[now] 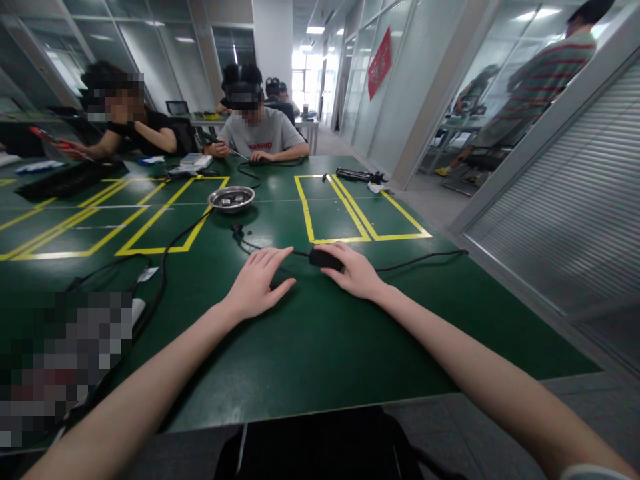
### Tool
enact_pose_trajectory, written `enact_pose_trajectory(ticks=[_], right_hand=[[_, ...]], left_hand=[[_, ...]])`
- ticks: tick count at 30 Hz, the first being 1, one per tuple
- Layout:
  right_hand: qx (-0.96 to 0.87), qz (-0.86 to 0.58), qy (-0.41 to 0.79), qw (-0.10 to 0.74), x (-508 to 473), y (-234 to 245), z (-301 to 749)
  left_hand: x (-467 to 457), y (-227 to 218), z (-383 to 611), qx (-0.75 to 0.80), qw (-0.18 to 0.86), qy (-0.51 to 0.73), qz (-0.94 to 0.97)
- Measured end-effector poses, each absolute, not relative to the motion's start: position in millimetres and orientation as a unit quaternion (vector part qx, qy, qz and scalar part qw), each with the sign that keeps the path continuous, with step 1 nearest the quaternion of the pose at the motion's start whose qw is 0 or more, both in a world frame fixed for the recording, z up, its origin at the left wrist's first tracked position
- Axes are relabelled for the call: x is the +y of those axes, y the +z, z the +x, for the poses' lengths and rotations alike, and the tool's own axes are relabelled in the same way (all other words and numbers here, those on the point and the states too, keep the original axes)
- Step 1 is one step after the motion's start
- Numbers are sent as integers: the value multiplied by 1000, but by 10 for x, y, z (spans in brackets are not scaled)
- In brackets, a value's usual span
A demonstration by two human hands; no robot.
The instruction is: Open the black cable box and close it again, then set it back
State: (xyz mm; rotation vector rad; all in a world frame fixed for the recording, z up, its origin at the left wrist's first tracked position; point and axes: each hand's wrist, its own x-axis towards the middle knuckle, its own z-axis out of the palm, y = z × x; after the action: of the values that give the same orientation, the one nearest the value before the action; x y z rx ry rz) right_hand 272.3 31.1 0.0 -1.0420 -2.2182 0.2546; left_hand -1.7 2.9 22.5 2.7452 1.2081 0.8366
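My left hand [257,283] lies flat on the green table [310,347] with its fingers stretched out, holding nothing. Just to its right, my right hand [353,270] rests on a small black box [323,258] that sits on a black cable [420,260]. The fingers curl over the box's right end. The cable runs left from the box toward a small black plug [237,230] and right toward the table's edge.
A metal bowl [231,198] with small parts stands beyond my hands. Yellow tape rectangles [350,213] mark the table. A black tool [357,175] lies at the far right. Two people sit across the table. More cables trail at the left.
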Motion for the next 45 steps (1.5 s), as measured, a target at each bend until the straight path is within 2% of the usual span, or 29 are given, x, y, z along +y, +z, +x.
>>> enact_pose_trajectory(ticks=[5,9,16,22,28,34,45], right_hand=[[-655,-558,76,505,689,38,3211],[-551,-622,35,556,860,29,3558],[-571,-676,45,464,919,-193,3733],[-660,-618,53,423,908,-217,3703],[-559,-729,-2,395,1039,-195,3851],[-524,-771,-12,361,1217,-199,4169],[-565,-793,-70,217,1211,-230,4247]], left_hand=[[-5,195,8,363,53,228,902],[-8,148,22,357,75,209,907],[43,108,-18,375,90,197,901],[53,89,-21,375,99,187,903],[58,97,-9,379,106,181,901],[20,137,1,391,117,169,897],[9,129,-11,375,112,174,904]])
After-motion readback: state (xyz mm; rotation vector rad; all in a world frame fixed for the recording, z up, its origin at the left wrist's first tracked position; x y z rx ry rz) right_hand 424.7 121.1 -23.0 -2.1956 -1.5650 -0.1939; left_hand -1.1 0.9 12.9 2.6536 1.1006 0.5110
